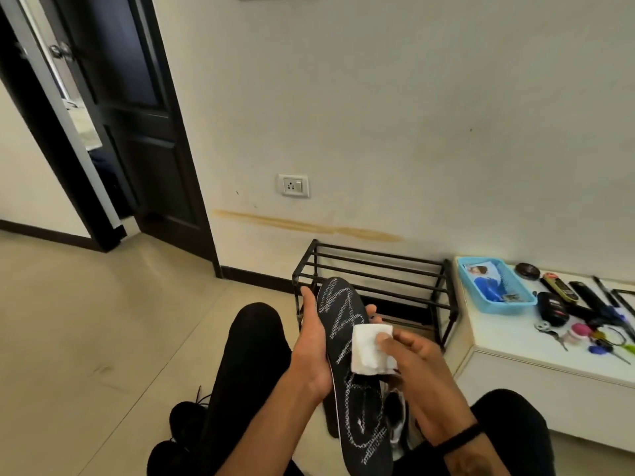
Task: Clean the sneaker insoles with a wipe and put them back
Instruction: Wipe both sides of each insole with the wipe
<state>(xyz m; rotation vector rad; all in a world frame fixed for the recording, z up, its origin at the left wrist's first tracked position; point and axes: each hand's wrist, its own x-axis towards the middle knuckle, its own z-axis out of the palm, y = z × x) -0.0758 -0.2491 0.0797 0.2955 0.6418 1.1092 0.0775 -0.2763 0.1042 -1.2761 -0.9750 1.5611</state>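
Head view, one moment of wiping.

Insole (350,365): black with a white scrawled pattern, held above the lap, toe end pointing away toward the shoe rack (374,280). Patterned face turned up, which puts the side to be cleaned within reach of the wipe.

Left hand (311,348): cradles the insole from its left edge, thumb along that edge and fingertips (372,312) showing past the right edge. It grips the insole, apparently to brace it against the pressure of wiping.

Right hand (415,355): fingers curled on a folded white wipe (369,348), thumb on top, pressing it to the middle of the insole. The folded pad gives a thick, firm wiping face.

Sneaker (395,420): partly visible below the insole between the knees, probably kept close for refitting. Dark shoes (185,424) sit on the floor at lower left.

White surface (508,331), at right: blue tray (494,286) at its far left corner; small tools and oddments spread toward its right edge.

Stage, as judged: cleaning under way; refitting not yet begun.
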